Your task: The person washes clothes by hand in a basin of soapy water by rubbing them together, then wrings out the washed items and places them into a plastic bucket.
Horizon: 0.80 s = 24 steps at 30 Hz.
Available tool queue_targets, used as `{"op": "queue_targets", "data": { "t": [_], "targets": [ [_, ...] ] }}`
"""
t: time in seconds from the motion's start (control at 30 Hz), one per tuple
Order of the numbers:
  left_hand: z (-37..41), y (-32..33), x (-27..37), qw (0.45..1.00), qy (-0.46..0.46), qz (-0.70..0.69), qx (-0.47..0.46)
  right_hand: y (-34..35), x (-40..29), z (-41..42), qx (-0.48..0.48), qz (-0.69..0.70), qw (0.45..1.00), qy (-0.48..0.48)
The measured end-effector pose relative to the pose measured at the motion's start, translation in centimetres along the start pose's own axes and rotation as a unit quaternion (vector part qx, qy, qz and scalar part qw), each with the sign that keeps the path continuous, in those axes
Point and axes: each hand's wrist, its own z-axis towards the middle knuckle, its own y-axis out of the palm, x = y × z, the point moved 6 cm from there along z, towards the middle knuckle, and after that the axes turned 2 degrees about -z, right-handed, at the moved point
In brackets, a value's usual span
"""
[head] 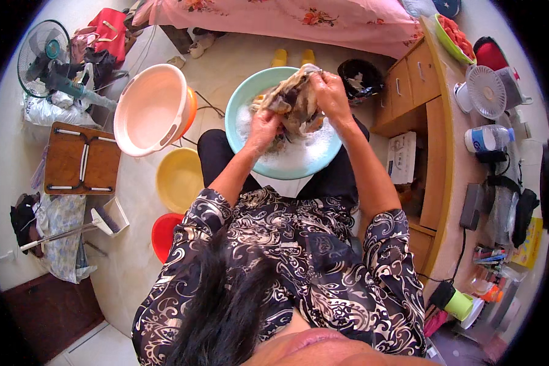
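Observation:
A light-blue plastic basin [242, 153] with white suds [293, 155] in it stands before me, between my knees. Over it I hold up a wet, patterned brown and beige cloth [297, 98]. My right hand [331, 91] grips its upper edge at the basin's far right. My left hand [264, 128] is closed on the cloth lower down, at the left. The lower part of the cloth hangs down to the suds, and its underside is hidden.
A pink basin [151, 110], a yellow basin [178, 180] and a red basin [164, 238] stand at the left. A black-lined waste bin [360, 80] is beyond my right hand, beside the wooden desk [439, 160]. Yellow slippers [279, 58] lie behind the blue basin.

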Motion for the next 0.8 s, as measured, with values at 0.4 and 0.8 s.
{"op": "queue_targets", "data": {
  "t": [0.4, 0.8],
  "targets": [
    [-0.5, -6.4, 2.0, 0.986, 0.047, -0.011, 0.157, -2.0, 13.6, 0.5, 0.068, 0.082, 0.983, 0.151],
    [-1.1, -6.0, 5.8, 0.991, 0.074, -0.081, 0.082, -2.4, 15.1, -1.0, 0.036, 0.229, 0.959, 0.161]
  ]
}}
